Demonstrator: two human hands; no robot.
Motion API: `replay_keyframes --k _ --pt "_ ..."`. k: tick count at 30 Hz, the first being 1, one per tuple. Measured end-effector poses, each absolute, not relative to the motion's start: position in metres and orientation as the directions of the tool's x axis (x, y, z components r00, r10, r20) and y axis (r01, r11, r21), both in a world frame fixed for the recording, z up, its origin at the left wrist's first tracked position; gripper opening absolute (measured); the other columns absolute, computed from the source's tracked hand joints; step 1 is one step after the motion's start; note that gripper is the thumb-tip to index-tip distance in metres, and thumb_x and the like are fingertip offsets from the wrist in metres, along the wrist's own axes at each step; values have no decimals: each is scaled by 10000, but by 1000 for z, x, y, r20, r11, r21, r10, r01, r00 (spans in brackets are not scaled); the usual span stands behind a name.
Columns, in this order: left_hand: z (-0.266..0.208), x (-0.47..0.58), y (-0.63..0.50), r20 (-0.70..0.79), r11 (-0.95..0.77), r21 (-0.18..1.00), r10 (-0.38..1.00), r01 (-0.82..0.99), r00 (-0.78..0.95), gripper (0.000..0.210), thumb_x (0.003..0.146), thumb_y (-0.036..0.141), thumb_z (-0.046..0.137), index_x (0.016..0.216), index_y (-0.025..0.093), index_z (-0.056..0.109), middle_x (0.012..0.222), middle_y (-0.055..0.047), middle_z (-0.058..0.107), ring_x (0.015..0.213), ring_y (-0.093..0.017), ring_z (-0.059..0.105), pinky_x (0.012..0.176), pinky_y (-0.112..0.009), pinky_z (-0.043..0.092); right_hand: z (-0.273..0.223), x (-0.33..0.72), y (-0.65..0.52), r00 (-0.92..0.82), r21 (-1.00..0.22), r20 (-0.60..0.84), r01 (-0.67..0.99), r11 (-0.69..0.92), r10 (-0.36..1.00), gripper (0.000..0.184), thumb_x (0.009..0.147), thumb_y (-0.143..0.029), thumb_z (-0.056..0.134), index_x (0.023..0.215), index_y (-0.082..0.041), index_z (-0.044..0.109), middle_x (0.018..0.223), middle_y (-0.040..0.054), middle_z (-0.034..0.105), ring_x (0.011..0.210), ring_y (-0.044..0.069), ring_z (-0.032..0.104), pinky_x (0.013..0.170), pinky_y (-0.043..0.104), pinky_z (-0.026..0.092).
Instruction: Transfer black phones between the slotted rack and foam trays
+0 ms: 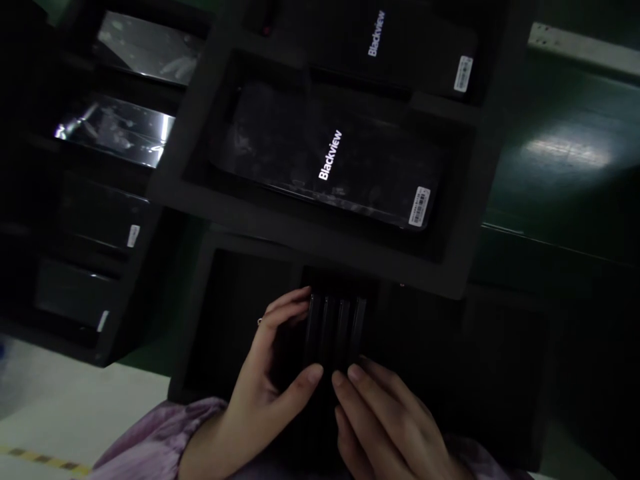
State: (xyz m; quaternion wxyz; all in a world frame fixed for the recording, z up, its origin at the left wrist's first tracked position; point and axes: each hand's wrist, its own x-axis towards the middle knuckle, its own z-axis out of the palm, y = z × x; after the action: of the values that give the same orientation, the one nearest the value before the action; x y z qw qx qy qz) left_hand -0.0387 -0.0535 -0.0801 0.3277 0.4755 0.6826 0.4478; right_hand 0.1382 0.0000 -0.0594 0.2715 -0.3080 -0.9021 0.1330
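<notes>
My left hand (pixel 267 373) curls around the left side of a small stack of thin black slabs (pixel 336 330) standing on edge in a black foam tray (pixel 240 293). The thumb presses on the near end and the fingers reach over the far end. My right hand (pixel 385 420) lies just right of it, fingertips touching the near end of the same stack. Above, a black phone with white "Blackview" lettering (pixel 330 157) lies flat in a foam tray pocket (pixel 460 267).
A second Blackview phone (pixel 395 40) lies in the pocket beyond. More foam trays with glossy phones (pixel 120 127) stand at the left. A dark green table surface (pixel 565 153) runs along the right. A pale surface (pixel 60 413) shows at the lower left.
</notes>
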Motion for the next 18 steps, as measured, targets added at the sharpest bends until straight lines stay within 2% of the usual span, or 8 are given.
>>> replay_keyframes --k 4,6,9,11,13,18 --pt "-79 -40 -52 -20 155 903 947 402 -320 349 1076 410 561 1376 265 460 1448 -36 503 1402 -52 471 1172 -122 372 -54 142 2 -748 -394 261 494 775 610 291 1096 -160 463 1173 -162 744 1142 -11 763 1083 175 726 880 268 661" --pt "-75 -41 -52 38 146 854 940 499 -340 304 1068 377 574 1313 221 484 1390 -57 502 1346 -73 499 1163 -139 387 -56 143 1 -726 -388 305 497 777 616 310 1100 -165 447 1166 -168 749 1135 -16 766 1062 179 733 832 273 669" --pt "-66 -44 -56 223 18 701 944 713 -244 117 1022 166 616 1120 188 556 1142 -23 494 1140 -64 533 1110 -113 394 -64 143 -2 -692 -390 358 499 774 627 340 1098 -157 424 1128 -184 762 1103 -24 770 1017 171 740 787 271 668" --pt "-59 -45 -63 266 -113 628 961 770 -76 152 988 30 583 1042 171 591 1065 -17 487 1088 -79 537 1082 -131 420 -68 143 -4 -704 -396 347 489 777 620 356 1103 -156 409 1131 -182 763 1111 -17 767 1021 170 737 809 271 665" --pt "-55 -43 -73 229 -140 617 973 774 -6 203 989 -21 533 1048 154 617 1109 -32 527 1155 -106 546 1096 -173 440 -70 144 -6 -716 -399 349 471 787 605 376 1107 -153 388 1149 -171 761 1148 0 760 1036 174 732 841 277 662" --pt "-53 -37 -99 166 -105 620 986 777 0 182 1032 30 502 1128 144 606 1269 -78 554 1376 -162 487 1167 -251 460 -67 147 -7 -758 -427 312 426 797 573 410 1116 -158 339 1256 -145 723 1299 35 713 1118 195 700 884 303 660"
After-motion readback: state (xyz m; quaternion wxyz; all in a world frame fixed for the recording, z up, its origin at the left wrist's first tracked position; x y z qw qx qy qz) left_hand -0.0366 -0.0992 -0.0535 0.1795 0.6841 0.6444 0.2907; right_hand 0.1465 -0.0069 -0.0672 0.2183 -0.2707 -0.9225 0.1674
